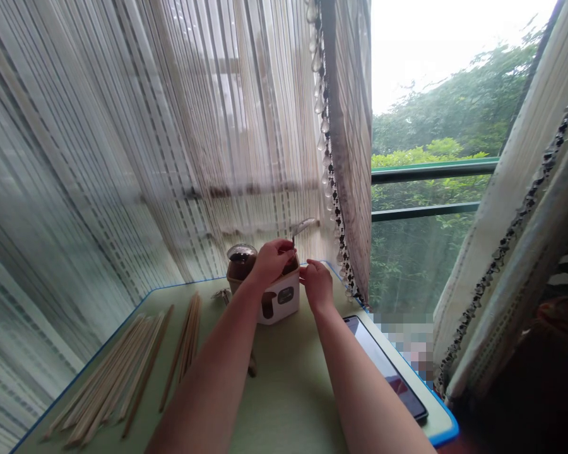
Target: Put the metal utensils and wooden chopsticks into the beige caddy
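Observation:
A white box-shaped utensil holder (280,304) with a brown rim stands near the far edge of the table. Over its opening, my left hand (273,260) is closed on a metal spoon (304,226), whose head points up and to the right; the lower handle is hidden. A shiny round metal utensil head (242,253) rises from the left part of the holder. At the holder's right wall, my right hand (316,282) has its curled fingers against the rim and side.
Several loose wooden chopsticks (185,343) lie left of my left arm, with a bundle in clear wrapping (116,375) further left. Metal utensils (221,294) lie beside the holder, partly behind my forearm. A phone (385,366) rests along the table's (288,391) right edge. Curtains (180,145) hang behind.

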The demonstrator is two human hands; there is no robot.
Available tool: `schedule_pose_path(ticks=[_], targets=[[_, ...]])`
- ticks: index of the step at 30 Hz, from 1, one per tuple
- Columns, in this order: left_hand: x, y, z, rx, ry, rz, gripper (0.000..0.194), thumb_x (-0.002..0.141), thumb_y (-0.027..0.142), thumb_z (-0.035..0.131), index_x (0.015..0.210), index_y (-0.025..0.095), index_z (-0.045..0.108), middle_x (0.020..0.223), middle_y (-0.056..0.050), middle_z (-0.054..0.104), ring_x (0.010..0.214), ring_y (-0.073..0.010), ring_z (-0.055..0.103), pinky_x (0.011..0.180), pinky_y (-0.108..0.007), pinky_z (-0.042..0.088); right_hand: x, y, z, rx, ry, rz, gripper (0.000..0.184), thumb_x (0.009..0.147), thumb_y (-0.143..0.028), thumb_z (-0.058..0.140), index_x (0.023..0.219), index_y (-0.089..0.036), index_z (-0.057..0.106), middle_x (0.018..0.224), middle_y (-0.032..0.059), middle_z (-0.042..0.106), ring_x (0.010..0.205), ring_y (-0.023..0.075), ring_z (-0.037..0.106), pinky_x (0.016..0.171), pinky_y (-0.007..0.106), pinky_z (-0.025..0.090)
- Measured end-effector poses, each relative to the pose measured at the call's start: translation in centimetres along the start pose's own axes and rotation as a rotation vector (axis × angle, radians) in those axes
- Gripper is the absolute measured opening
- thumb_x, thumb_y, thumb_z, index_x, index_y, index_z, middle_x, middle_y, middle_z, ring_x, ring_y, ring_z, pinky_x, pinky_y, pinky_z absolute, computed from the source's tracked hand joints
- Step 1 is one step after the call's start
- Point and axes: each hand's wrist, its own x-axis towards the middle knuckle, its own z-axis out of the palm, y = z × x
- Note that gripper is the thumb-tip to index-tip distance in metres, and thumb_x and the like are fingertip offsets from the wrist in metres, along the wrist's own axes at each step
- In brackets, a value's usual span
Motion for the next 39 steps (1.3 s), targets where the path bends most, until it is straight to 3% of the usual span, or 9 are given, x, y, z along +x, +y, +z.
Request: schedule_pose_path(ticks=[7, 9, 12, 15, 18, 27, 32, 39], targets=[[-0.3, 0.2, -0.8, -0.084, -0.123, -0.036, 0.033, 0.066, 0.035, 0.07, 0.09, 0.014, 0.062, 0.084, -0.005, 0.065, 0.075, -0.0156, 0.061, 0.072, -0.034, 0.052, 0.1, -2.4, -0.2, 0.276, 0.071, 0.378, 0.022, 0.075, -0.023, 0.041, 0.084, -0.016, 0.06, 0.076, 0.0096, 0.07, 0.065, 0.0194, 0.066, 0.058, 0.032, 0.051], [-0.4, 0.5, -0.7, -0.074, -0.155, -0.026, 0.033, 0.066, 0.035, 0.07, 0.091, 0.014, 0.062, 0.085, -0.005, 0.065, 0.076, -0.0155, 0.061, 0.072, -0.033, 0.052, 0.2, -3.1, -0.6, 0.284, 0.126, 0.333, 0.021, 0.075, -0.026, 0.045, 0.085, -0.017, 0.061, 0.083, 0.0088, 0.07, 0.076, 0.02, 0.066, 0.065, 0.033, 0.052], [-0.7, 0.9, -0.3, -0.057, -0.19, -0.001, 0.031, 0.067, 0.034, 0.068, 0.09, 0.014, 0.062, 0.085, -0.005, 0.066, 0.078, -0.0154, 0.061, 0.072, -0.031, 0.051, 0.2, -4.6, -1.3, 0.274, 0.205, 0.109, 0.026, 0.076, -0.035, 0.051, 0.092, -0.018, 0.063, 0.094, 0.0072, 0.068, 0.091, 0.0202, 0.062, 0.079, 0.036, 0.049], [-0.8, 1.3, 0.1, -0.01, -0.229, 0.026, 0.028, 0.07, 0.034, 0.066, 0.089, 0.014, 0.063, 0.08, -0.005, 0.065, 0.076, -0.015, 0.061, 0.071, -0.029, 0.049, -0.1, -6.4, -2.0, 0.271, 0.179, -0.09, 0.032, 0.078, -0.039, 0.054, 0.1, -0.018, 0.063, 0.101, 0.0077, 0.067, 0.096, 0.0198, 0.06, 0.086, 0.036, 0.045], [-0.9, 1.2, 0.1, 0.046, -0.256, 0.062, 0.026, 0.071, 0.033, 0.065, 0.088, 0.013, 0.064, 0.079, -0.005, 0.065, 0.075, -0.0146, 0.06, 0.07, -0.027, 0.047, -0.6, -7.7, -2.4, 0.273, 0.151, -0.173, 0.033, 0.079, -0.039, 0.056, 0.104, -0.018, 0.062, 0.102, 0.0075, 0.066, 0.095, 0.0196, 0.059, 0.086, 0.036, 0.044], [-0.9, 1.1, -0.4, 0.073, -0.295, 0.078, 0.026, 0.072, 0.032, 0.064, 0.09, 0.013, 0.065, 0.083, -0.006, 0.066, 0.076, -0.0142, 0.059, 0.07, -0.025, 0.045, -0.1, -7.8, -2.2, 0.558, 0.187, -0.087, 0.045, 0.076, -0.039, 0.06, 0.115, -0.02, 0.051, 0.105, 0.0059, 0.061, 0.098, 0.0167, 0.057, 0.087, 0.033, 0.042], [-0.9, 1.1, -0.4, 0.134, -0.309, 0.134, 0.025, 0.074, 0.03, 0.062, 0.092, 0.013, 0.066, 0.086, -0.007, 0.067, 0.08, -0.0156, 0.059, 0.074, -0.027, 0.045, 0.0, -7.8, -2.5, 0.549, 0.167, -0.04, 0.055, 0.072, -0.039, 0.063, 0.122, -0.024, 0.047, 0.111, 0.0044, 0.056, 0.102, 0.0161, 0.054, 0.087, 0.032, 0.042], [-0.9, 0.8, -0.4, 0.149, -0.265, 0.116, 0.03, 0.073, 0.036, 0.062, 0.092, 0.014, 0.067, 0.086, -0.006, 0.067, 0.08, -0.0167, 0.06, 0.075, -0.029, 0.046, 0.3, -8.0, -2.8, 0.631, 0.133, -0.025, 0.054, 0.071, -0.037, 0.063, 0.121, -0.025, 0.048, 0.108, 0.0023, 0.058, 0.102, 0.0153, 0.055, 0.091, 0.033, 0.041]])
